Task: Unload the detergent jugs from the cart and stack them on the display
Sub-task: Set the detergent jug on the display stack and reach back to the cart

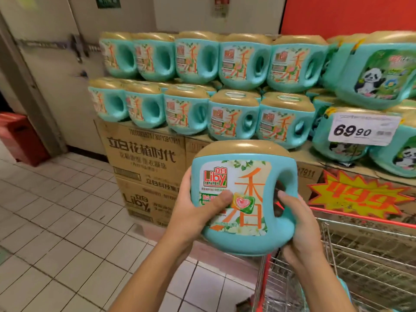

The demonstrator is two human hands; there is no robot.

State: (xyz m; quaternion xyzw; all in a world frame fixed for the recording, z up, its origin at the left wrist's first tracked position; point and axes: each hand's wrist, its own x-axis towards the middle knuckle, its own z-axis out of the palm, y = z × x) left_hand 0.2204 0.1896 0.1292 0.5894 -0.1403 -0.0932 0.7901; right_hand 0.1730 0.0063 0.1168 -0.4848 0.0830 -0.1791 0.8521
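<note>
The left hand (198, 210) grips the left flank of a teal jug (245, 176), with its thumb (221, 199) laid across the front label and its fingers wrapped round the side. The right hand (299, 226) grips the lower right of the same jug at the handle side. One digit shows at the edge of the handle opening, and the rest are hidden behind the body.

The jug is held between the two hands, clear of any surface. It is roughly upright, with its tan cap on top and the label facing the camera. It hangs above the near left corner of the wire cart (371, 251), in front of the cardboard boxes (144, 158), and just below the lower row of the stacked jugs (234, 115).

Those stacked jugs are the same teal kind with tan caps. They stand in two tiers on top of the boxes, labels forward and handles to the right. To their right sit panda-label jugs (378, 73), some tilted, with a price tag (362, 129) reading 69.90 in front of them. Below the tag a red and yellow starburst sign (358, 194) sits just above the cart's red rim. White floor tiles (67, 221) spread to the left, where a red crate (20, 136) stands against the wall.
</note>
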